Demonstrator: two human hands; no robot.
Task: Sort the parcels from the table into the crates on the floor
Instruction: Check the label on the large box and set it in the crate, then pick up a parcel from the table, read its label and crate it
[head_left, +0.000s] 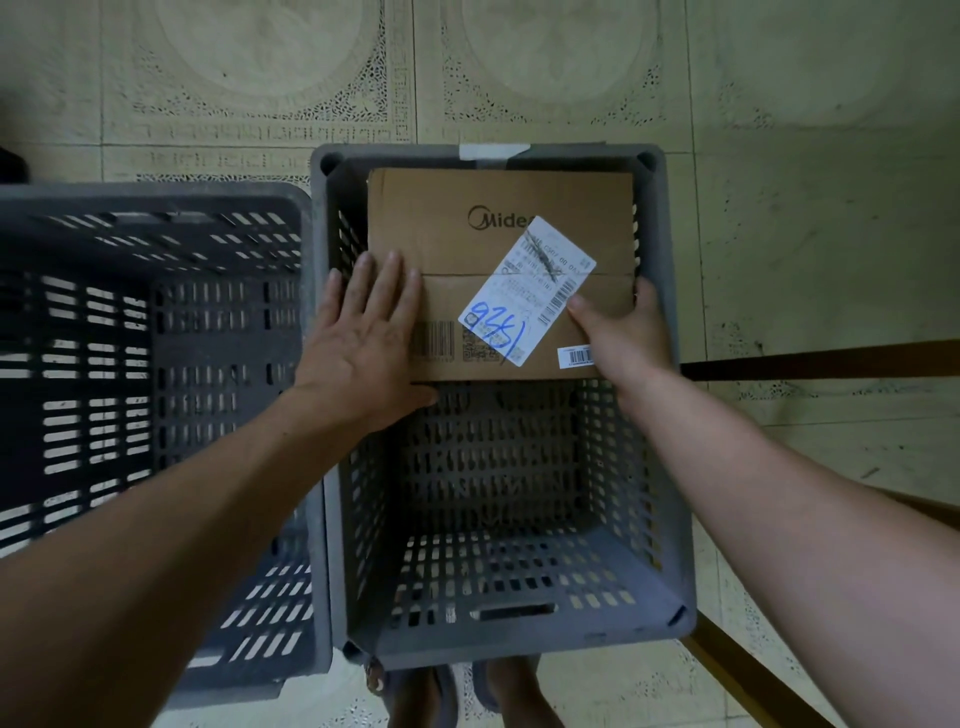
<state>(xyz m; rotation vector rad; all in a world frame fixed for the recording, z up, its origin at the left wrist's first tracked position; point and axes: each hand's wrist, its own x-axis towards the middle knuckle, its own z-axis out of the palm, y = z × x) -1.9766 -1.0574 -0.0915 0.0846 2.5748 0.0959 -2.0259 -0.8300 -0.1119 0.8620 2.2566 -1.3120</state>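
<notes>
We looked straight down on the tiled floor (779, 130), where two grey slotted crates stood side by side: the left crate (156, 202) in the left half of the frame and the centre crate (519, 652) filling the middle. The cardboard parcel (467, 234) sat in the upper half of the centre crate, up near its rim, and spanned almost the full width between the side walls. We could not tell whether its far edge leaned on the back wall or hung free. That tight fit was our chief worry: if the parcel went down crooked, we judged, a corner could catch on a slotted wall and wedge it partway. The left hand (363, 338) lay flat on the parcel's left side, fingers straight and thumb by the near edge, so it steadied more than it held. The right hand (623, 338) was clamped on the right near corner, thumb on top and fingers wrapped over the side, in the narrow gap beside the crate wall. We reckoned those fingers could be pinched against the wall as the parcel sank. With only one real grip, the near edge could also drop first and the parcel tumble to the crate bottom. The white shipping label (527, 291), stuck askew on top just beside the right thumb, could be scuffed if that thumb slid.
</notes>
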